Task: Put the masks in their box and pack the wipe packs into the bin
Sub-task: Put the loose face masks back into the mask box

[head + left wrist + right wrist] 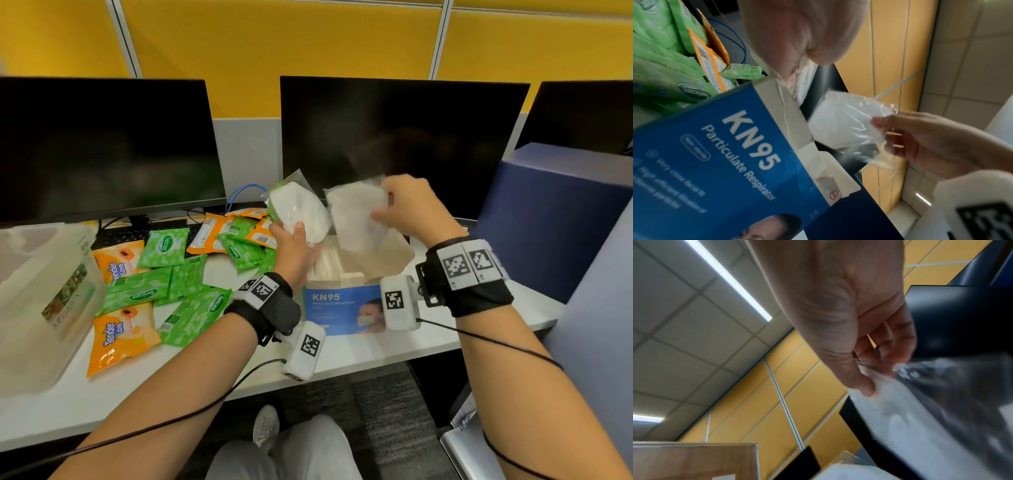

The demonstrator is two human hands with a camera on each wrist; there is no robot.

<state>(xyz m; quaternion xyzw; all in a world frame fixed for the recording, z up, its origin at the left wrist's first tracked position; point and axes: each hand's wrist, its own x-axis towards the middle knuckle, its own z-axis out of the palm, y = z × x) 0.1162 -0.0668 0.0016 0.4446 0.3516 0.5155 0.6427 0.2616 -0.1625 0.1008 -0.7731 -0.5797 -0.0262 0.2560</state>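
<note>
The blue KN95 box (342, 308) (719, 159) stands open at the desk's front, with white masks stacked inside. Above its left side my left hand (294, 250) grips a stack of wrapped white masks (299, 209). My right hand (411, 209) (925, 141) (865, 353) pinches one plastic-wrapped mask (356, 216) (844, 123) (920, 418) by its edge above the box opening. Green and orange wipe packs (164, 287) (663, 65) lie scattered on the desk left of the box. The clear plastic bin (44, 301) sits at the far left.
Two dark monitors (394, 137) stand behind the work area, with a keyboard (120, 236) and a blue cable (243, 192) under them. A dark blue box (555, 219) stands at the right. The white desk's front edge (342, 359) is near my body.
</note>
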